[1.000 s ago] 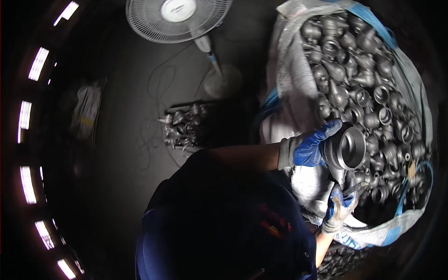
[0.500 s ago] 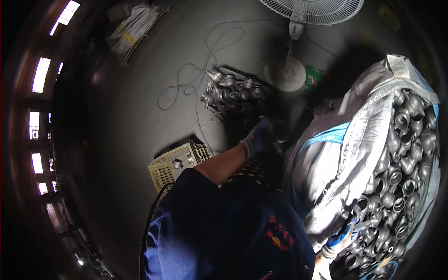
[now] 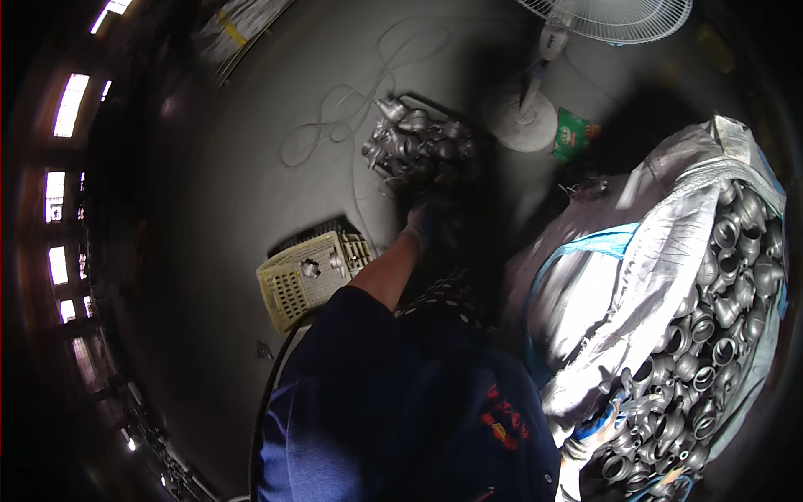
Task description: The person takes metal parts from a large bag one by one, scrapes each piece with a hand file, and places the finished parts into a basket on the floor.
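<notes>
Left hand: the left hand [image 3: 428, 219], in a blue glove, is stretched out far in front of the person. It sits at the near edge of the small pile of metal pipe parts [image 3: 421, 149] on the floor. It is blurry and dark there, so I cannot tell if the fingers are spread or curled, or if they hold a part.
Right hand: the right hand [image 3: 585, 445] is low down on the right, in a glove too. It rests on the edge of the big sack [image 3: 636, 276]. Most of it is hidden, so I cannot tell how its fingers are.
Small pile: shiny grey pipe parts lie in a heap on the dark floor [image 3: 226, 192], far from the person and a bit left of the fan.
Big sack: a white sack with blue straps stands on the right. It is full of grey pipe parts [image 3: 719, 326] with round open ends.
Basket: a pale yellow plastic basket [image 3: 311, 276] lies on the floor, just left of the stretched arm. It has a round grey part in it.
Fan: a white fan [image 3: 606, 17] on a round foot stands far away, at the top.
Cord: a thin cord [image 3: 351, 125] curls on the floor near the small pile.
Clothes: the person wears a dark blue top [image 3: 401, 402].
</notes>
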Motion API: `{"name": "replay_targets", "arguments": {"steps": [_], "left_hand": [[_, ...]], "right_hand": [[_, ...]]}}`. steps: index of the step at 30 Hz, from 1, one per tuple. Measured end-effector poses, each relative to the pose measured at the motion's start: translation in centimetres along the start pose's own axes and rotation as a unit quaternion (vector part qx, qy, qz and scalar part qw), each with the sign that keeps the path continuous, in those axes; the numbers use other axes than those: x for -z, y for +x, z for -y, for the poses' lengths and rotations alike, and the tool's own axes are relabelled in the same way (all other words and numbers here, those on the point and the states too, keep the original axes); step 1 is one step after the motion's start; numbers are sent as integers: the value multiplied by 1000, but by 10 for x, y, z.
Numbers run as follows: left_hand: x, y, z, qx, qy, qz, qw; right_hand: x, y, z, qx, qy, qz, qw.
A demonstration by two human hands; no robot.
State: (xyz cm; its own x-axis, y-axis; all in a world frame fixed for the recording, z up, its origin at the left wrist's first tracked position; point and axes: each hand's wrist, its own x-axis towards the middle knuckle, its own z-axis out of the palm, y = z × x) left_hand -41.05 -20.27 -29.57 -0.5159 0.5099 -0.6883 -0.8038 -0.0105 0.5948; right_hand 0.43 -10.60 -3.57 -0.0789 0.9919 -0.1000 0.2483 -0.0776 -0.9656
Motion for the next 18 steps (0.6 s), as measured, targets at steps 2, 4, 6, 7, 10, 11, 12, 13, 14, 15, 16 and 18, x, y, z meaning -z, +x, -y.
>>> {"name": "replay_targets", "arguments": {"steps": [2, 4, 6, 7, 10, 11, 12, 13, 14, 15, 16, 18], "left_hand": [[17, -3, 6, -57, 51, -56, 996], [48, -14, 6, -80, 202, -109, 970], [82, -28, 1, -20, 440, -133, 888], [93, -32, -3, 14, 568, -162, 807], [134, -75, 0, 32, 714, -174, 678], [149, -88, 0, 74, 731, -161, 659], [166, -100, 1, 115, 746, -146, 640], [182, -111, 5, 151, 759, -134, 620], [199, -122, 11, 148, 749, -169, 623], [217, -132, 18, 126, 760, -182, 611], [234, -141, 25, 100, 770, -196, 599], [265, -156, 33, 107, 806, -193, 550]], "right_hand": [[-3, -1, 0, -2, -2, 9, 1000], [-7, 1, -2, -2, -9, 26, 1000], [-11, 2, -5, -1, -21, 39, 999], [-13, 3, -6, -2, -26, 44, 999], [-18, 5, -8, 2, -44, 49, 998], [-20, 5, -9, 1, -48, 56, 997], [-21, 6, -10, 0, -52, 58, 997], [-22, 7, -10, -1, -55, 62, 997], [-24, 7, -10, -1, -59, 65, 996], [-24, 7, -11, -2, -63, 67, 996], [-25, 7, -12, -4, -67, 69, 995], [-26, 7, -13, -3, -73, 74, 995]]}}
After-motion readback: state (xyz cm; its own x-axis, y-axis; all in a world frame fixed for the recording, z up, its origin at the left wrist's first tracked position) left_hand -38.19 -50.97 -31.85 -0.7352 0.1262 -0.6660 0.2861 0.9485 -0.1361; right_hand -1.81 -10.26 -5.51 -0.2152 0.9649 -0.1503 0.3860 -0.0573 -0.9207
